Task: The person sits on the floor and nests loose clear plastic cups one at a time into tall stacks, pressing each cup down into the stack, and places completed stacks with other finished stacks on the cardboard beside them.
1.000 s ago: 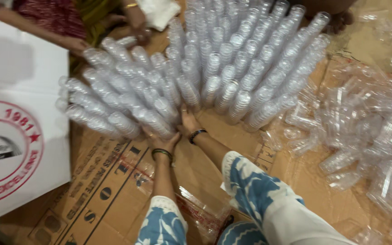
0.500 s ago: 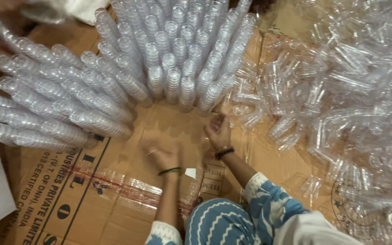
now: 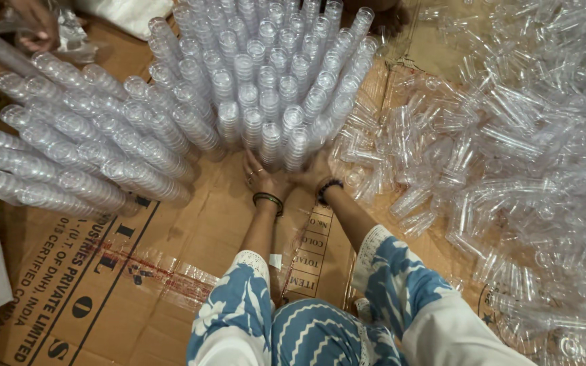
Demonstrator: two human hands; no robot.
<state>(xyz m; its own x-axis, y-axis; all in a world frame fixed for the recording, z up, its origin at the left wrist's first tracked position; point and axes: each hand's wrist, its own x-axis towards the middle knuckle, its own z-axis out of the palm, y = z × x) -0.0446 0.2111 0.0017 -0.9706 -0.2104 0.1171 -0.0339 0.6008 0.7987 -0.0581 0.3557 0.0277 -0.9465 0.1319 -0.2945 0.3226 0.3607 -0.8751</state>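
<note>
The left hand (image 3: 260, 177) and the right hand (image 3: 312, 175) are side by side at the near foot of the block of upright stacks of clear plastic cups (image 3: 269, 74), which stands on the flattened brown cardboard sheets (image 3: 171, 271) that cover the floor. Both grips are bent around the bottoms of the closest stacks and press against them; the fingertips go under and behind the plastic, so I cannot tell how firmly they are closed. The left wrist has a dark bangle (image 3: 268, 199) and the right wrist a band of dark beads (image 3: 327, 188).

To do this step well, I judge that the two grips should stay low, at the base, and push evenly, because the tall stacks above the grips lean outward and a push from one side only can tip them. To the left of the grips lies a fan of slanting cup stacks (image 3: 83, 149), close to the block, so the left grip has little free room there. To the right of the grips spreads a heap of loose clear plastic tubes (image 3: 510, 142), some lying just beside the right wrist. Far beyond the grips another person's hand (image 3: 35, 24) holds something transparent, well apart.
</note>
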